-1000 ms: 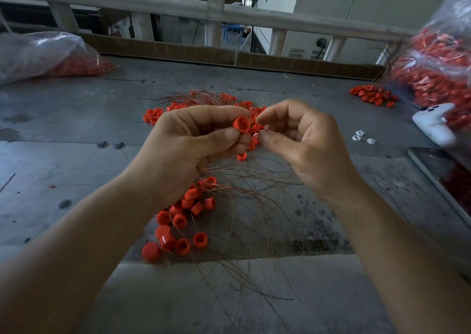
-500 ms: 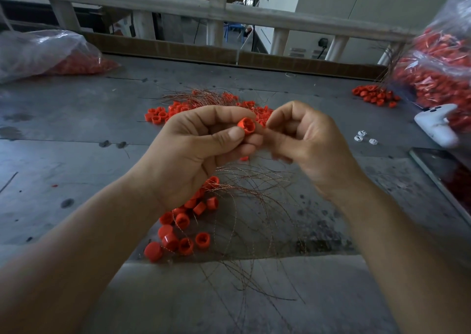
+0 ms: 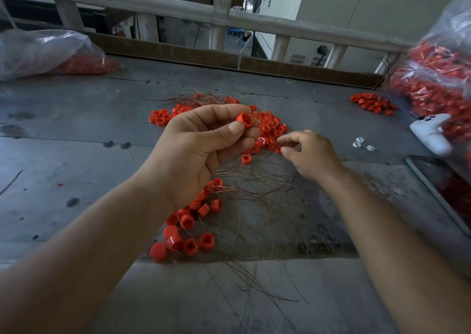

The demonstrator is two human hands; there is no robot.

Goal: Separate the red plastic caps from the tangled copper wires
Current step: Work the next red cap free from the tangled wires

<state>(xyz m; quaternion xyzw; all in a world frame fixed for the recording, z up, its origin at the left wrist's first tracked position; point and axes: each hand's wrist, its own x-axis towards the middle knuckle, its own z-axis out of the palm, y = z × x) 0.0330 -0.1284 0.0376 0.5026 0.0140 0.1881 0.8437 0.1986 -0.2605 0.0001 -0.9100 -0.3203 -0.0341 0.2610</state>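
- Pinching red cap (image 3: 244, 120) w/ L hand (image 3: 201, 152), thumb + forefinger, above copper wires (image 3: 256, 192).
- R hand (image 3: 309, 155) just beside cap pile (image 3: 270, 127), fingers half curled; can't tell if gripping anything.

- Red cap (image 3: 244, 120) up at the fingertips: smooth moulded plastic, soft sheen on its rim.
- Copper wires (image 3: 257, 191): thin metal, twisted strands, catching a faint reddish glint.
- Table (image 3: 76, 134): grey, matt, scratched and blotchy.
- Bag (image 3: 43, 50) on the left: clear plastic film, crinkled, glossy.
- White controller (image 3: 430, 134): smooth plastic, satin finish.
- Dark slab (image 3: 446, 183) at the right edge: glassy, mirror-shiny.
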